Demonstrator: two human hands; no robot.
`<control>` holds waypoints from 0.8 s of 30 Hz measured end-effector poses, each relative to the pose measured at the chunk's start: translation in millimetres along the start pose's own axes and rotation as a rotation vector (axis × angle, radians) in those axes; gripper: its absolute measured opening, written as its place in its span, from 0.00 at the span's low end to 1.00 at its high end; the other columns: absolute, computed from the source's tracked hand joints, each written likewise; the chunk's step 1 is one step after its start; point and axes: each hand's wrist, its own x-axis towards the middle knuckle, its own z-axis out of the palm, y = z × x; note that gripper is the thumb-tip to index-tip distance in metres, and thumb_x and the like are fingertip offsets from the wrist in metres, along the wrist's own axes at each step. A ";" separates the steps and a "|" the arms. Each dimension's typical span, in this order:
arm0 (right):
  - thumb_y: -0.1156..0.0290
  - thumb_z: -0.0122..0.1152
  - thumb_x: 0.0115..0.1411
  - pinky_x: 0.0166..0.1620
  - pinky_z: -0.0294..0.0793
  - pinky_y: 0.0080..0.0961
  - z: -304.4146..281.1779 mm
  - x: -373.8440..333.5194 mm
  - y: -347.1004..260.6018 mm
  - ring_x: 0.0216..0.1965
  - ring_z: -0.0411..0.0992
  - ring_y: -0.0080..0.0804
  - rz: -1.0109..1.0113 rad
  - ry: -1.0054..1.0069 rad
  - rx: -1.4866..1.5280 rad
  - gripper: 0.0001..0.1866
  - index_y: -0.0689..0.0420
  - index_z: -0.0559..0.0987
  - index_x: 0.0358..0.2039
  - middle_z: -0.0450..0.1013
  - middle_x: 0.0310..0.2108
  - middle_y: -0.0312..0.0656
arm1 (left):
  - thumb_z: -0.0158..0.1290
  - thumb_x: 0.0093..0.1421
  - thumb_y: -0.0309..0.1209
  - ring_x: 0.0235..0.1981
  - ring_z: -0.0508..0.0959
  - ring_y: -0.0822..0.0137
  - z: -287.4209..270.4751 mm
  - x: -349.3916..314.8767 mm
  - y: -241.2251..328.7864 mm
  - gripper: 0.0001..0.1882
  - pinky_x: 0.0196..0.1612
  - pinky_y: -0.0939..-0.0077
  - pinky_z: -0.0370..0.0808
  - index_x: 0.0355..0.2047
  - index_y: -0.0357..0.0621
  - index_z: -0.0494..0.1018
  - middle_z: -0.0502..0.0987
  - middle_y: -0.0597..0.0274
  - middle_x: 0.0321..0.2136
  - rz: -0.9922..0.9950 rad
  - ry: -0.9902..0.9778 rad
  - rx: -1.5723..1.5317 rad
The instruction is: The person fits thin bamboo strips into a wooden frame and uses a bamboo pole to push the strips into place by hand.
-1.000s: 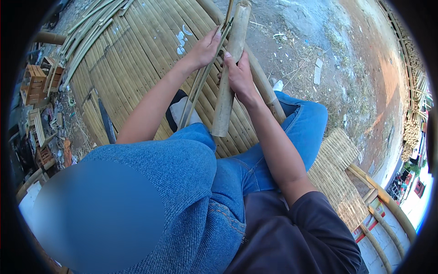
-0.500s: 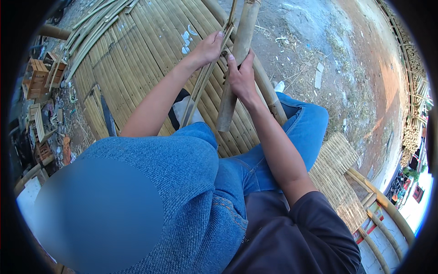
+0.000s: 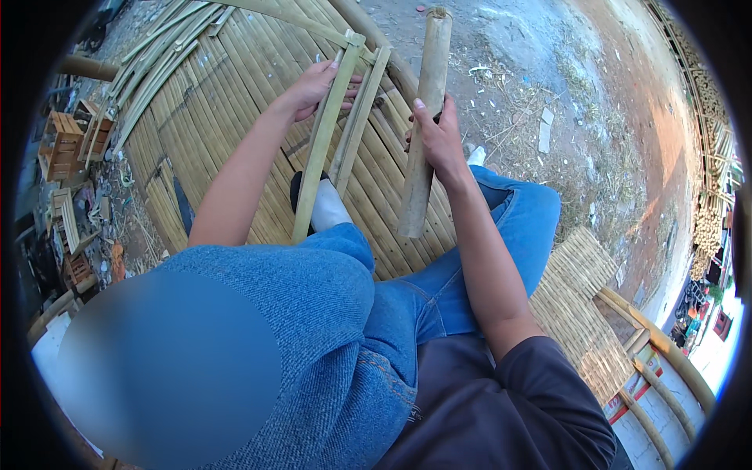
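Observation:
My right hand [image 3: 440, 141] is wrapped round a thick bamboo tube [image 3: 435, 59], held tilted with its lower end above the slatted platform. My left hand [image 3: 313, 90] is at a frame of split bamboo strips [image 3: 323, 129]. Its fingers are stretched apart and pass behind the nearer strip, touching or very close to it. A short crosspiece joins two long strips at their far end, and another strip [image 3: 286, 16] runs off from there to the upper left. The nearer strip's lower end comes down beside my foot in a white and black sock [image 3: 329, 207].
I sit on a bamboo slat platform [image 3: 235, 102] edged by a round pole [image 3: 376, 39]. Loose bamboo strips [image 3: 160, 66] are piled at the far left. Wooden crates [image 3: 63, 145] stand beyond them. A woven bamboo panel [image 3: 580, 313] lies at right, near littered ground [image 3: 540, 78].
My left hand has moved left and its fingers have loosened and spread. The strip frame has swung so its joined end shows. My right hand has shifted right and slightly down with the bamboo tube.

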 end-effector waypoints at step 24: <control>0.58 0.59 0.70 0.24 0.79 0.29 -25.9 8.9 13.8 0.25 0.74 0.26 0.021 0.053 -0.006 0.30 0.55 0.58 0.65 0.71 0.35 0.40 | 0.66 0.60 0.35 0.30 0.73 0.73 -4.5 1.2 -23.4 0.40 0.28 0.74 0.74 0.67 0.42 0.59 0.72 0.65 0.35 0.062 0.209 0.563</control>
